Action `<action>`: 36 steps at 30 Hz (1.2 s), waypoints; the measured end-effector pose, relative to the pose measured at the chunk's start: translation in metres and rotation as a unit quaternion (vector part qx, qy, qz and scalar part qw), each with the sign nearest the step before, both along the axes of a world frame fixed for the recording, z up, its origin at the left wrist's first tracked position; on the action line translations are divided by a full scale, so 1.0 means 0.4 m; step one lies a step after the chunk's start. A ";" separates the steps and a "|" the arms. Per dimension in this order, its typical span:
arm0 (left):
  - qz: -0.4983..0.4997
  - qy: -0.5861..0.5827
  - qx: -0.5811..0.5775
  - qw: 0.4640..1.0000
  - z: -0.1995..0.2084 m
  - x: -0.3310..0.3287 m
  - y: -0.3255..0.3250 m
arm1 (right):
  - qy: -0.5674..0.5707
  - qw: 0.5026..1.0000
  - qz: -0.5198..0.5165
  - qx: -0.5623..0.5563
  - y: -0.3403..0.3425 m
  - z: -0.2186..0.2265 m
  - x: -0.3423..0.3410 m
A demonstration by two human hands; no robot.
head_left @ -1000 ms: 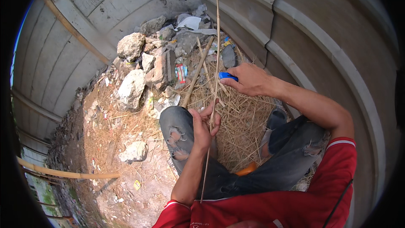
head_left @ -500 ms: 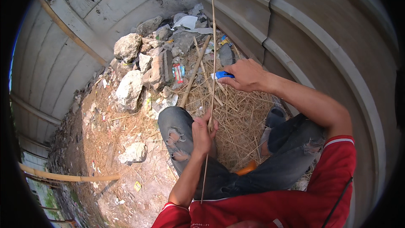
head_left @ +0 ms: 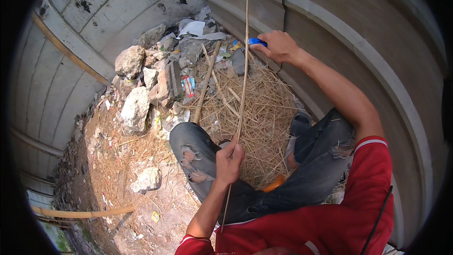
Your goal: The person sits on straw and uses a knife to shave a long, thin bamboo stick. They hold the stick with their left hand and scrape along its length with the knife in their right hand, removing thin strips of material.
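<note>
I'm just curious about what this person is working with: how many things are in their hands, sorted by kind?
Long thin sticks: 1, the stick, pinched in the left hand and running up past the right hand.
Blue-handled tools: 1, the blue tool, gripped in the right hand against the stick.
Total: 2 things in hand.

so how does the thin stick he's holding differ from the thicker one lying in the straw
The thin stick is slender, pale and long, running from the left hand up past the right hand. The thicker stick is stouter, browner and shorter. The thin one is gripped by the left hand and held off the ground; the thicker one lies loose on the straw pile, untouched. Both are straight and bare.
</note>
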State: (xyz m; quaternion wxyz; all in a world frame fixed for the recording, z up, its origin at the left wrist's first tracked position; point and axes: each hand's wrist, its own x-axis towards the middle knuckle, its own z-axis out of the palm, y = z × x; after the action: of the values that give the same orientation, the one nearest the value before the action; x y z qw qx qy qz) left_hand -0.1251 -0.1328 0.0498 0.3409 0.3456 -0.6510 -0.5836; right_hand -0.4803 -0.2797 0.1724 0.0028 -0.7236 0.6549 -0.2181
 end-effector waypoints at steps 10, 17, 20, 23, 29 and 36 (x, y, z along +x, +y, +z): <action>-0.014 0.105 0.131 0.986 0.001 -0.010 -0.035 | -0.287 0.947 0.095 0.104 -0.040 -0.035 -0.015; 0.043 -0.014 -0.015 0.999 0.078 -0.062 -0.164 | -0.116 0.992 0.045 0.040 0.019 -0.020 0.045; 0.047 -0.063 -0.073 0.994 0.128 -0.081 -0.164 | -0.207 0.978 0.019 0.013 0.026 -0.017 0.043; 0.064 -0.075 -0.118 0.988 0.100 -0.073 -0.142 | -0.339 0.940 0.031 0.016 0.029 -0.007 0.068; -0.033 -0.121 -0.130 0.984 0.101 -0.089 -0.126 | -0.408 0.911 0.062 0.014 0.008 -0.083 0.062; 0.053 -0.005 -0.046 0.998 0.113 -0.109 -0.151 | -0.242 0.962 0.117 0.044 0.105 -0.007 0.194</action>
State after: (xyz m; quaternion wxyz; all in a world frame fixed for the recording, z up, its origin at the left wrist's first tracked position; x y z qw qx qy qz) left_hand -0.1686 -0.1932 0.0948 0.3838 0.3662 -0.6597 -0.5324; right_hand -0.4026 -0.2377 0.1696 0.2183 -0.7202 0.5542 -0.3556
